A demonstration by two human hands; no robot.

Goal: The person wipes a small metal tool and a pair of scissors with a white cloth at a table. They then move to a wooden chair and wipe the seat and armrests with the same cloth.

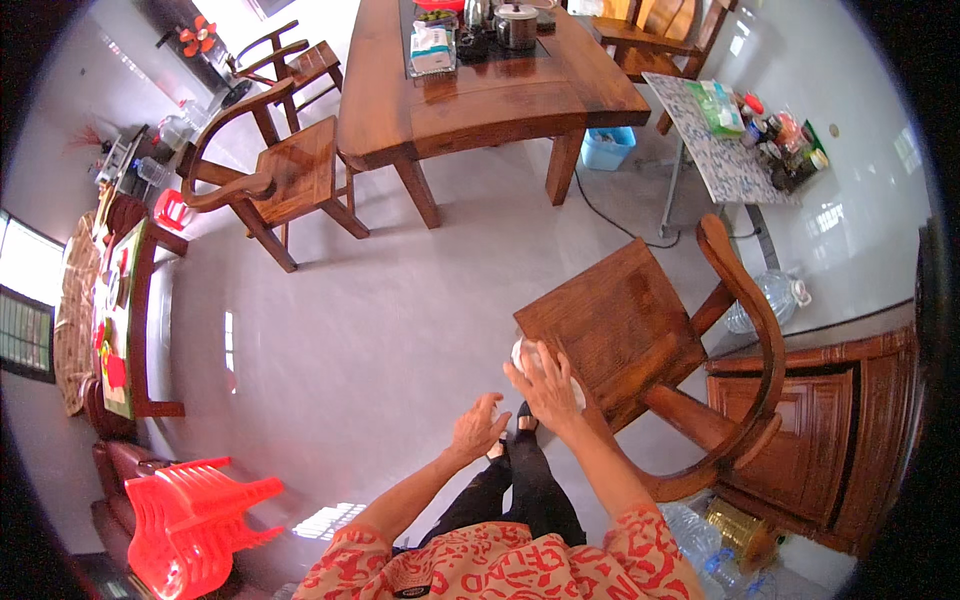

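My right hand (550,386) is spread over a white cloth or paper wad (527,352), part of which shows past the fingers and beside the wrist. It is at the near left edge of the wooden armchair's seat (611,319); whether it touches the wood cannot be told. To its left, my left hand (480,426) is raised above the floor with its fingers apart and nothing visible in it. The chair has a curved armrest (765,352) on its right side.
A large wooden table (495,120) stands ahead, with another wooden armchair (300,165) at its left. A folding table (705,161) with jars is at the right. Stacked red plastic chairs (187,525) stand at lower left. Plastic bottles (694,532) lie at lower right. A cable (615,221) crosses the floor.
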